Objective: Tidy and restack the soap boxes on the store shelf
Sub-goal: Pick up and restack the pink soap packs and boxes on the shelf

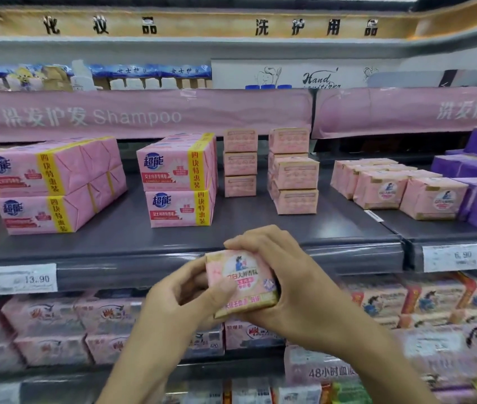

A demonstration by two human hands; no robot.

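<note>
Grey shelf (132, 228), pink Shampoo banner (144, 115), price tags (18, 279), yellow hdr sign (202, 24)

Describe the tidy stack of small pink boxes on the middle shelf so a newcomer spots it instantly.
Start at the pink Shampoo banner; on the dark shelf beneath it, look right of the middle pair of big pink four-packs. The tidy stack is a single straight column of three, while the stack to its right is staggered.
</note>
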